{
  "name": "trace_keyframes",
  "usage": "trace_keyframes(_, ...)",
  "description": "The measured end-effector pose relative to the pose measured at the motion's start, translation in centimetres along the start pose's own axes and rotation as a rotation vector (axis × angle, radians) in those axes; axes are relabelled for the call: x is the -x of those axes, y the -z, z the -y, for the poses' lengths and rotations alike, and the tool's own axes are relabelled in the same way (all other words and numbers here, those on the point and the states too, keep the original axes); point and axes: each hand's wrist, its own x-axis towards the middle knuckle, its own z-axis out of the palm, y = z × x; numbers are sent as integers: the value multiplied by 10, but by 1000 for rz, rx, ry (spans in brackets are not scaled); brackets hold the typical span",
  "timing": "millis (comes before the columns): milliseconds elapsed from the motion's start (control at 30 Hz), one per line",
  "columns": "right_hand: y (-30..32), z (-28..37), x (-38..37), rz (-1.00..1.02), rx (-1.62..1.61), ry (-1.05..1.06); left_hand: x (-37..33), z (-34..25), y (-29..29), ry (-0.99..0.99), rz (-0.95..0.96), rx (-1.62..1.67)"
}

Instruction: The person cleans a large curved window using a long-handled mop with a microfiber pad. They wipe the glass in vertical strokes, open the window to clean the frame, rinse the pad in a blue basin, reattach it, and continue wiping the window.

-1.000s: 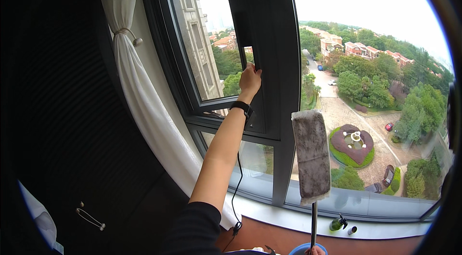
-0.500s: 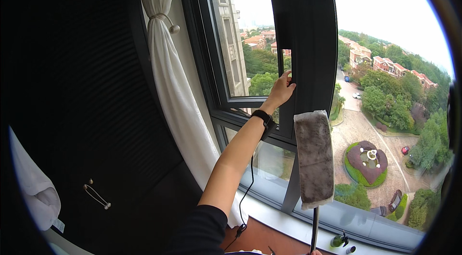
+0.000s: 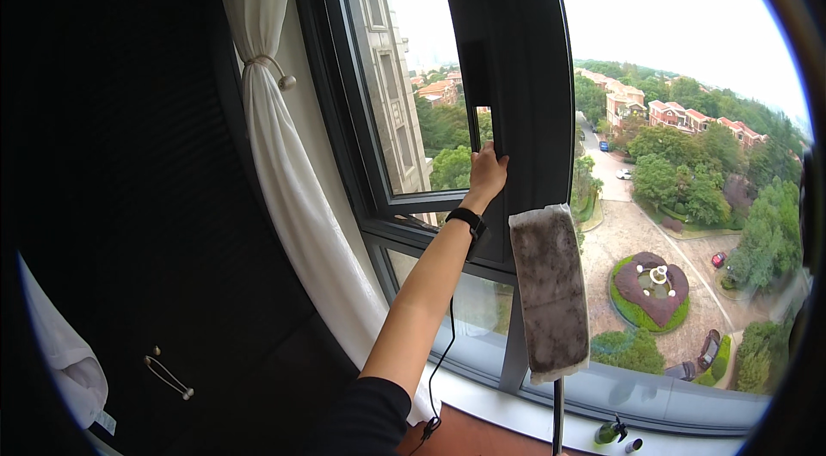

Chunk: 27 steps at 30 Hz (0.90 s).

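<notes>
My left hand reaches forward and grips the dark window frame beside a narrow upright gap. Most of its fingertips are hidden behind the frame's edge. A black watch sits on that wrist. To the right, a flat mop with a rectangular, grey-brown, dirt-stained pad stands upright against the view of the window. Its thin pole runs down to the lower edge, where only a sliver of my right hand shows, closed on the pole. The open window sash is left of my left hand.
A white curtain, tied back, hangs to the left. A black cord dangles below my left forearm. On the white sill stand a green spray bottle and a small dark cylinder. Large glass panes overlook a courtyard far below.
The view has shifted, so window and curtain sit further left. My left fingers, earlier visible at the frame's edge, now reach further round it. The mop pad leans slightly more to the left.
</notes>
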Motion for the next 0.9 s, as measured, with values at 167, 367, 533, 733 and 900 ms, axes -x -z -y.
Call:
trace_keyframes(167,13,-20,-8,-12,-29,-62,6,0,7,-38,-71,-11)
trace_keyframes(367,22,-40,-12,-41,-88,-134,31,-4,40,-10,41,86)
trace_keyframes(533,34,-37,-9,-9,-87,-122,60,-22,63,-40,35,225)
trace_keyframes(733,56,-21,-16,97,-9,-98,66,-29,118,-213,-264,256)
trace_keyframes(900,73,-12,-28,181,52,-59,32,5,193,294,-422,570)
